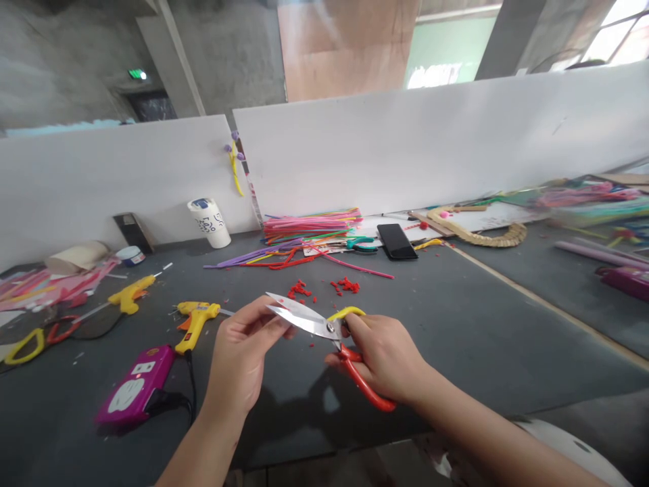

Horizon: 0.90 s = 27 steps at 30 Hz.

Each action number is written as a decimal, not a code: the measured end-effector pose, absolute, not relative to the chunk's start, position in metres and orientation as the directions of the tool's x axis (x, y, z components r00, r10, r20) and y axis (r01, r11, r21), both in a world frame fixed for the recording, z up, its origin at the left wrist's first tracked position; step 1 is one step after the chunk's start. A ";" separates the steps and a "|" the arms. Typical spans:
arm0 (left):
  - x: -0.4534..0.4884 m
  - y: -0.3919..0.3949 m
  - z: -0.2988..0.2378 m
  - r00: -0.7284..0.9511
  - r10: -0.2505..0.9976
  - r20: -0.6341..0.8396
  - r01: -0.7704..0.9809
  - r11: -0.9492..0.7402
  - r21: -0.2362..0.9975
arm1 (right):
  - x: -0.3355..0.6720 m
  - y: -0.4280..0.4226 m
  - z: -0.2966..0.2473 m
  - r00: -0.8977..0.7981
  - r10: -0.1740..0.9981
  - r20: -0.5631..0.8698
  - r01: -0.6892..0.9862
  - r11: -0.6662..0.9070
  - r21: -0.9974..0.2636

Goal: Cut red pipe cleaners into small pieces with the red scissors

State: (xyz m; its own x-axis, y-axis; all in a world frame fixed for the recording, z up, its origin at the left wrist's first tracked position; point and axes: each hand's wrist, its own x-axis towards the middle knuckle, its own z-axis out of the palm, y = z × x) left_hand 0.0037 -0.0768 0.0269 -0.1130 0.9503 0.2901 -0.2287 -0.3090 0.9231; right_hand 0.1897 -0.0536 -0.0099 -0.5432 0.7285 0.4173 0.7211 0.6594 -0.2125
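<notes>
My right hand [382,352] grips scissors [309,319] with one red and one yellow handle. Their blades are slightly parted and point left, toward my left hand [246,345]. The thumb and fingers of that left hand are pinched together beside the blade tips. Whatever lies in the pinch is hidden or too small to name. Just beyond the blades, small red snippets [349,285] lie on the dark table in two loose piles, with a few stray bits nearby.
A bundle of pink pipe cleaners [311,224], teal-handled pliers [362,245] and a black phone [397,241] lie at the back. On the left are two yellow glue guns [197,321], a purple power strip [136,385] and a white cup-like roll [209,223]. A white partition [405,149] stands behind.
</notes>
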 end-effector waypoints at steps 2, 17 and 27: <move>0.004 -0.077 0.027 -0.102 0.951 0.293 -0.227 -0.309 0.924 | 0.189 -0.054 -0.010 -0.545 0.726 0.419 0.720 0.661 -0.210; 0.004 -0.076 0.027 -0.159 0.963 0.216 -0.215 -0.248 0.945 | 0.184 -0.053 -0.009 -0.413 0.824 0.389 0.700 0.560 -0.444; 0.024 -0.072 0.003 -0.006 0.989 -0.146 -0.372 0.133 0.919 | 0.161 -0.049 0.000 -0.262 0.931 0.254 0.341 0.336 -0.878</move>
